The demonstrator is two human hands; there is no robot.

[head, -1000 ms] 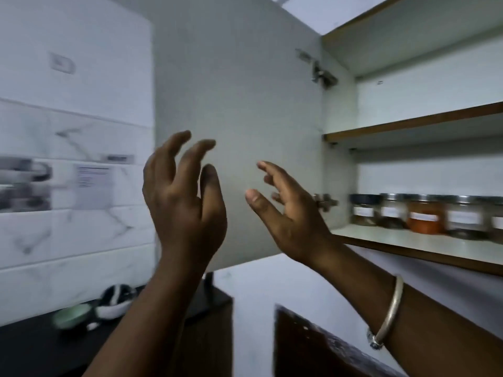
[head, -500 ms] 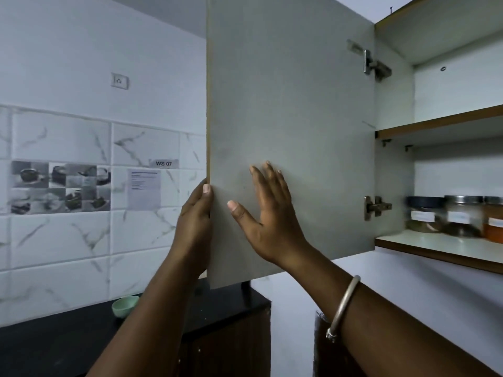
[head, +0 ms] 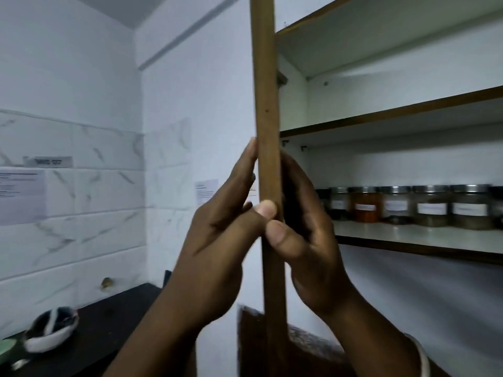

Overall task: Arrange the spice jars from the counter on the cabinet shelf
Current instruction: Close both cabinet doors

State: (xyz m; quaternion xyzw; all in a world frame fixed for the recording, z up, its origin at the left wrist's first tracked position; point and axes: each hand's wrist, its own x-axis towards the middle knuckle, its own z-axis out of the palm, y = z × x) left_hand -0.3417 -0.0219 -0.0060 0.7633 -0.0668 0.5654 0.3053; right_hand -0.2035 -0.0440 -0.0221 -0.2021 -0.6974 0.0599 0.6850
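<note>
The brown cabinet door (head: 265,104) faces me edge-on in the middle of the view. My left hand (head: 217,240) lies along its outer face with the thumb hooked across the edge. My right hand (head: 307,240) presses flat against the inner face, its thumb tip touching the edge just below my left thumb. Several steel-lidded spice jars (head: 430,206) with white labels stand in a row at the back of the lower cabinet shelf (head: 408,238); one orange jar (head: 364,204) stands among them. The leftmost jars are hidden behind my right hand.
An upper shelf (head: 394,115) sits bare above the jars. A black-and-white bowl (head: 51,330) rests on the black counter (head: 109,322) at lower left, with something green (head: 5,346) at the frame edge. Tiled wall with paper notices lies to the left.
The door has swung towards me from showing its inner face to edge-on. My right thumb has come onto its edge, and more of the jar row shows.
</note>
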